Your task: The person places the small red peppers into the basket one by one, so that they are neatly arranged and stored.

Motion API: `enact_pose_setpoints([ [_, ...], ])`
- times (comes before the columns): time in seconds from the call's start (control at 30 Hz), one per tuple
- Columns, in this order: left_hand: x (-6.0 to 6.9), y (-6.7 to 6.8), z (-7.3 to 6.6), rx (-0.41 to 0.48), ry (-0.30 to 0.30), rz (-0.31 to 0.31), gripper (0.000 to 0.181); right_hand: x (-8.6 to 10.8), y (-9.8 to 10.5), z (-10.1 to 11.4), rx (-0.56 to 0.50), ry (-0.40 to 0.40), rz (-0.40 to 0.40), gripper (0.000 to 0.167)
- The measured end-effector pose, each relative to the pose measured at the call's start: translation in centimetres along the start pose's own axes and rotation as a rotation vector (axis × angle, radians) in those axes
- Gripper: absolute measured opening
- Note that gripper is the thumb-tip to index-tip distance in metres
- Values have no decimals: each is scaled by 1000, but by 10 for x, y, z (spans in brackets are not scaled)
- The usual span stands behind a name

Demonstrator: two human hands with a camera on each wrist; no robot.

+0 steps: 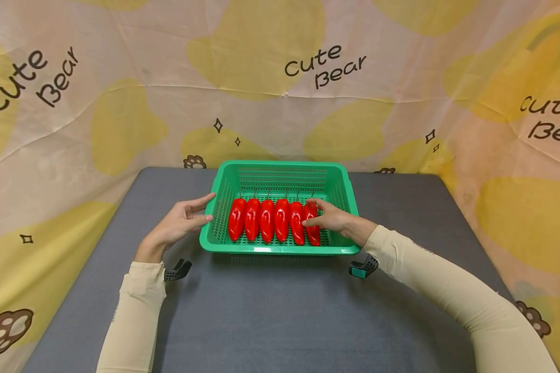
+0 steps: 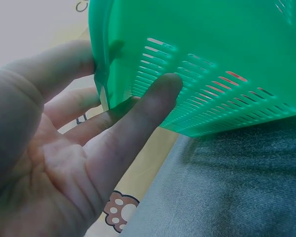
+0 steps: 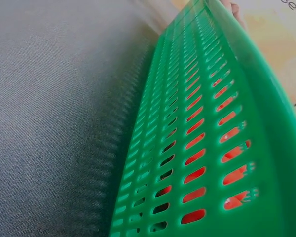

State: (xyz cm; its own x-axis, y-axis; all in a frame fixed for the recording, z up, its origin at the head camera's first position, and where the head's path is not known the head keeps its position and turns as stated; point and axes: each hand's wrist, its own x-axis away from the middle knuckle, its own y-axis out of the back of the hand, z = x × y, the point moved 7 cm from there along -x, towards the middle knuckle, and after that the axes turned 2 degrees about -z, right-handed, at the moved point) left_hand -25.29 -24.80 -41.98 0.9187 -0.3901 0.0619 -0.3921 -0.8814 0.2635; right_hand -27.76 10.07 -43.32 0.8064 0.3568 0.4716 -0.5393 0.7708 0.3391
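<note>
Inside a green plastic basket (image 1: 280,250), a row of several glossy red peppers (image 1: 267,220) lies side by side, with thin stems at the far ends. My left hand (image 1: 176,226) touches the basket's left rim, thumb and fingers apart. In the left wrist view, that hand (image 2: 84,143) has one digit at the rim and another along the slotted outer wall. Over the right side, my right hand (image 1: 331,215) reaches in above the rightmost pepper (image 1: 313,235), its thumb and fingers spread apart. The right wrist view does not show this hand's fingertips.
The basket stands on a grey cloth-covered table (image 1: 280,311), near its back edge. A printed fabric backdrop (image 1: 261,124) hangs behind and along both sides. Dark devices, the right one (image 1: 364,267) with a green part, are on both wrists.
</note>
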Motion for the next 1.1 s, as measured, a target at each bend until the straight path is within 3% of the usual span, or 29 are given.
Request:
enact_pose_setpoints([
  [0.83, 0, -1, 0, 11, 1, 6, 67, 1, 3, 1, -109, -17, -23, 75],
  [1.1, 0, 0, 1, 7, 1, 0, 66, 3, 8, 6, -175, 22, -27, 76],
])
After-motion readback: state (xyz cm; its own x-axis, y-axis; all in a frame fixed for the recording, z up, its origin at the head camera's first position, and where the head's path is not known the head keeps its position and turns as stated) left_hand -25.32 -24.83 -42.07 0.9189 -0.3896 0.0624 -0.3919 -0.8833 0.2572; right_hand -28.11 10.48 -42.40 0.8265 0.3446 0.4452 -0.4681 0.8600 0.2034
